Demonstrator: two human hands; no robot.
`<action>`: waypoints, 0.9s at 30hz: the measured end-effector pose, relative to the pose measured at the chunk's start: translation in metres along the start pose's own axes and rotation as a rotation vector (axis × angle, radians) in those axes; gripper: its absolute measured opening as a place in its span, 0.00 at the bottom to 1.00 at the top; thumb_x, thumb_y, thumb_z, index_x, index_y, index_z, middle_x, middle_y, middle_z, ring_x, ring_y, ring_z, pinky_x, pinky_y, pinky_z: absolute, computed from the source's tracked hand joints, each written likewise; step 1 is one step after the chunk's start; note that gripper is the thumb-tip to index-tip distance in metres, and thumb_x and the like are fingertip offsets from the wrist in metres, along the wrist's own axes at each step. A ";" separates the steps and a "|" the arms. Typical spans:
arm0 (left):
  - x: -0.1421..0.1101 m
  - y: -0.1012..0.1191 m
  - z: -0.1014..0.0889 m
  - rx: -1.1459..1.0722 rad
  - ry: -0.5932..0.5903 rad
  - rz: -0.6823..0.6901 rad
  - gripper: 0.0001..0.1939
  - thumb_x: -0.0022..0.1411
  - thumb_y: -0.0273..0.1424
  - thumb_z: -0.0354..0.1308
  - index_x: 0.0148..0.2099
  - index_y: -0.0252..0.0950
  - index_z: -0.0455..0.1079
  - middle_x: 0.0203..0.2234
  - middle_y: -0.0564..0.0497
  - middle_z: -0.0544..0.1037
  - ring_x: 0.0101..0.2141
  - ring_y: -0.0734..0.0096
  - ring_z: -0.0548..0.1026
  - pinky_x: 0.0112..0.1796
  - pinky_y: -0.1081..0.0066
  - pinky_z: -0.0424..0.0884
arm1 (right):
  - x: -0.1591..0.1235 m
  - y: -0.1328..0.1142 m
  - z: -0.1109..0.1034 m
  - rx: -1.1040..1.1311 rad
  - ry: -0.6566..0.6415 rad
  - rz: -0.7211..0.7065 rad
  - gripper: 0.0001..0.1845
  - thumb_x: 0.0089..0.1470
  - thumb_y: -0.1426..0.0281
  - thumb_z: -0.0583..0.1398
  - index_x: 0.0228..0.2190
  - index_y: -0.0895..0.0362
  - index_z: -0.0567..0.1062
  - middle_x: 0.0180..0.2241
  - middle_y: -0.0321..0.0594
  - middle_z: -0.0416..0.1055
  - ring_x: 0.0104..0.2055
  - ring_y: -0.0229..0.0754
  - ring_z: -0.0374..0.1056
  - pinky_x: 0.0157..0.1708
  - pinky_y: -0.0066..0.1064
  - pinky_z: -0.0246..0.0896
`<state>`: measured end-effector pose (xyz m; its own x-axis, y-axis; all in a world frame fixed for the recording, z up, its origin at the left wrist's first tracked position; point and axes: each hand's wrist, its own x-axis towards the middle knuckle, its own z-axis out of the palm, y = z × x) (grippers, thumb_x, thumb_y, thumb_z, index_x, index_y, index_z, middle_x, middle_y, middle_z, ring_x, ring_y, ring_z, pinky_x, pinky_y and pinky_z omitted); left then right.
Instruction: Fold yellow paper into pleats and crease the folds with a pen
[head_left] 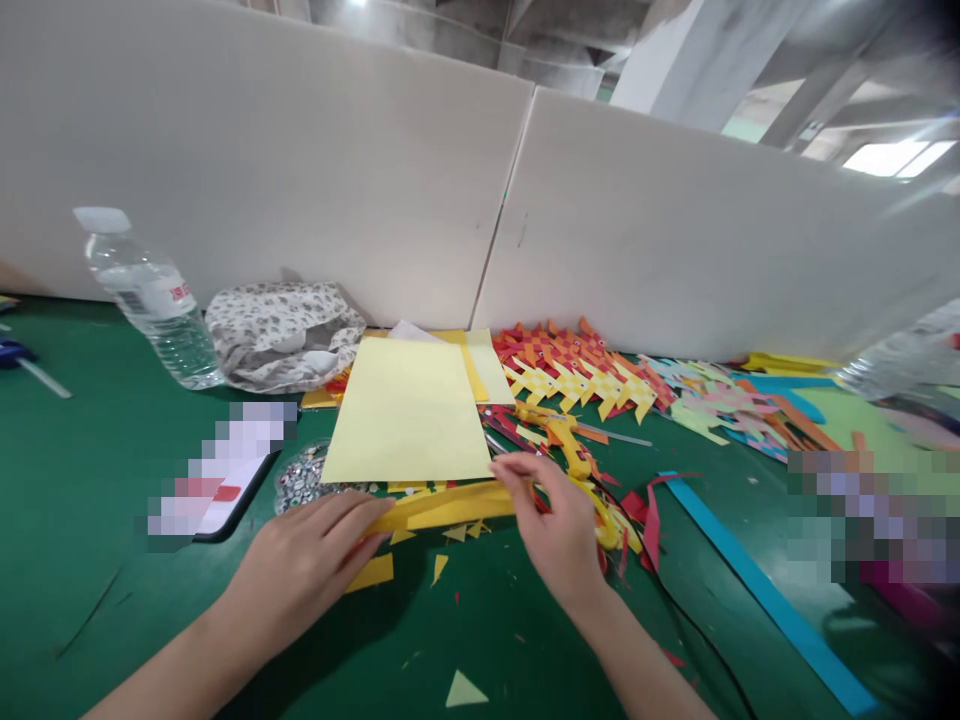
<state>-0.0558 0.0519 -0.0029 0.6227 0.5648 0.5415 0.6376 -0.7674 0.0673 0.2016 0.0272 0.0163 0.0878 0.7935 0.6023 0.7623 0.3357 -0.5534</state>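
The left hand [304, 550] and the right hand [559, 530] each pinch an end of a yellow strip [457, 506], which spans the gap between them; it may be folded or layered, though the fingers hide too much to tell. Just beyond the strip lies a pale yellow sheet [409, 410], with a yellow glue gun [568, 442] beyond the right hand and a phone [232, 475] beyond the left.

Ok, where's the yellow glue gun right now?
In the head view, the glue gun lies right of centre, just beyond the right hand and in front of the woven paper pieces.
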 end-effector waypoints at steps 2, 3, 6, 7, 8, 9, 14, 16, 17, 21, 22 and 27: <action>-0.001 -0.006 -0.003 0.075 0.028 -0.032 0.10 0.66 0.30 0.49 0.47 0.37 0.68 0.38 0.49 0.79 0.34 0.66 0.78 0.32 0.69 0.73 | 0.001 0.006 -0.003 -0.034 0.094 0.066 0.09 0.60 0.69 0.53 0.37 0.54 0.72 0.35 0.42 0.77 0.36 0.44 0.74 0.37 0.35 0.69; -0.001 -0.008 -0.005 0.128 0.048 -0.047 0.10 0.66 0.30 0.50 0.48 0.37 0.68 0.38 0.48 0.79 0.35 0.64 0.78 0.33 0.68 0.72 | 0.002 0.010 -0.003 -0.049 0.107 0.081 0.10 0.61 0.69 0.51 0.39 0.54 0.72 0.36 0.43 0.77 0.34 0.44 0.74 0.35 0.35 0.70; -0.001 -0.013 -0.010 0.274 0.119 -0.080 0.10 0.64 0.29 0.52 0.47 0.38 0.68 0.38 0.48 0.79 0.36 0.60 0.77 0.34 0.64 0.71 | 0.002 0.016 0.000 -0.133 0.071 0.032 0.16 0.62 0.72 0.47 0.48 0.55 0.67 0.44 0.47 0.74 0.40 0.45 0.74 0.38 0.37 0.70; 0.000 -0.013 -0.010 0.294 0.137 -0.088 0.10 0.64 0.28 0.53 0.47 0.38 0.68 0.38 0.48 0.79 0.36 0.60 0.77 0.34 0.64 0.71 | 0.001 0.015 0.002 -0.174 0.061 -0.011 0.18 0.62 0.73 0.46 0.52 0.55 0.65 0.49 0.49 0.71 0.46 0.46 0.71 0.42 0.40 0.69; 0.000 -0.012 -0.010 0.293 0.151 -0.091 0.10 0.64 0.29 0.53 0.47 0.39 0.68 0.38 0.48 0.79 0.36 0.60 0.77 0.34 0.64 0.71 | 0.000 0.013 0.004 -0.211 0.054 -0.068 0.19 0.62 0.73 0.47 0.54 0.56 0.62 0.53 0.50 0.67 0.52 0.48 0.67 0.47 0.42 0.66; 0.001 -0.010 -0.009 0.271 0.161 -0.093 0.10 0.64 0.30 0.54 0.48 0.39 0.68 0.37 0.48 0.79 0.35 0.62 0.77 0.34 0.65 0.71 | -0.002 0.009 0.006 -0.240 0.042 -0.136 0.21 0.61 0.72 0.49 0.56 0.57 0.60 0.56 0.51 0.63 0.57 0.49 0.61 0.52 0.45 0.62; 0.002 0.006 -0.001 -0.002 0.167 -0.114 0.09 0.62 0.34 0.57 0.44 0.39 0.69 0.33 0.51 0.81 0.31 0.68 0.78 0.32 0.71 0.73 | -0.009 -0.024 0.011 -0.340 -0.156 -0.411 0.28 0.58 0.63 0.58 0.57 0.57 0.60 0.54 0.47 0.67 0.59 0.50 0.59 0.62 0.53 0.34; 0.003 0.012 0.001 -0.092 0.172 -0.096 0.07 0.63 0.33 0.56 0.43 0.38 0.70 0.30 0.52 0.81 0.29 0.71 0.78 0.31 0.73 0.73 | -0.011 -0.034 0.011 -0.375 -0.159 -0.451 0.24 0.59 0.64 0.57 0.55 0.57 0.63 0.52 0.43 0.70 0.56 0.48 0.62 0.63 0.54 0.21; 0.004 0.014 0.001 -0.128 0.181 -0.078 0.06 0.63 0.32 0.55 0.42 0.38 0.70 0.30 0.52 0.81 0.28 0.72 0.78 0.31 0.73 0.73 | -0.011 -0.037 0.011 -0.383 -0.162 -0.465 0.23 0.59 0.64 0.57 0.54 0.57 0.64 0.52 0.43 0.70 0.56 0.47 0.62 0.62 0.54 0.18; 0.006 0.020 0.000 -0.216 0.214 -0.012 0.06 0.65 0.29 0.53 0.40 0.37 0.71 0.28 0.53 0.81 0.26 0.75 0.78 0.29 0.76 0.73 | -0.012 -0.036 0.014 -0.369 -0.263 -0.527 0.18 0.61 0.65 0.55 0.52 0.57 0.68 0.48 0.42 0.73 0.52 0.44 0.65 0.63 0.51 0.21; 0.006 0.020 0.000 -0.229 0.212 -0.012 0.06 0.65 0.29 0.53 0.40 0.38 0.71 0.28 0.53 0.81 0.25 0.75 0.78 0.28 0.76 0.73 | -0.012 -0.035 0.015 -0.363 -0.276 -0.541 0.16 0.62 0.67 0.55 0.50 0.57 0.69 0.44 0.41 0.75 0.48 0.42 0.67 0.63 0.51 0.25; 0.003 0.012 0.003 -0.280 0.149 -0.071 0.10 0.62 0.36 0.57 0.43 0.38 0.73 0.32 0.51 0.82 0.29 0.71 0.79 0.30 0.75 0.75 | -0.010 -0.024 0.015 -0.333 -0.197 -0.507 0.11 0.62 0.68 0.54 0.43 0.55 0.74 0.31 0.37 0.74 0.35 0.38 0.68 0.60 0.49 0.39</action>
<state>-0.0452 0.0454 -0.0036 0.4950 0.5852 0.6423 0.5144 -0.7931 0.3262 0.1722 0.0187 0.0148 -0.4319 0.6663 0.6078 0.8393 0.5437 0.0004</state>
